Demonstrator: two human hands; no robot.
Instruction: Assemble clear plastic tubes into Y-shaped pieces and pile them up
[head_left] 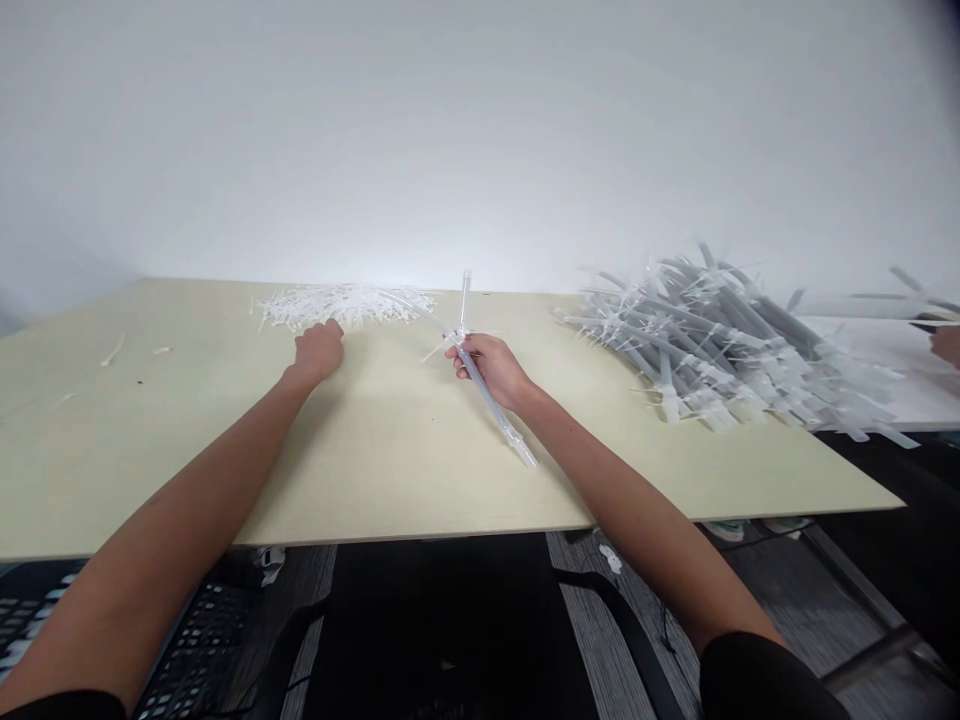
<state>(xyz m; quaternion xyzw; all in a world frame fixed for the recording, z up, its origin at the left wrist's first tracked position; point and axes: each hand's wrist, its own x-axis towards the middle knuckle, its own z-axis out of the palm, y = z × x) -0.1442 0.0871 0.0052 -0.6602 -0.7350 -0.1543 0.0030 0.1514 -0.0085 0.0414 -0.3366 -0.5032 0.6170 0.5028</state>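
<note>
My right hand (491, 368) is closed round a clear plastic tube assembly (491, 402) near its joint, where several tubes meet. One tube points up, one curves to the left and a thicker one slants down to the right. My left hand (319, 350) is at the front edge of a pile of small white pieces (352, 303), its back toward me and its fingertips hidden. Whether it holds a piece cannot be made out. A large heap of similar tube assemblies (720, 335) lies on the right side of the table.
The pale yellow table (375, 480) has a few loose white strips (112, 350) at its left. At the far right edge another person's hand (946, 345) shows beside a white surface. Below are a black chair (450, 630) and a dark crate (195, 640).
</note>
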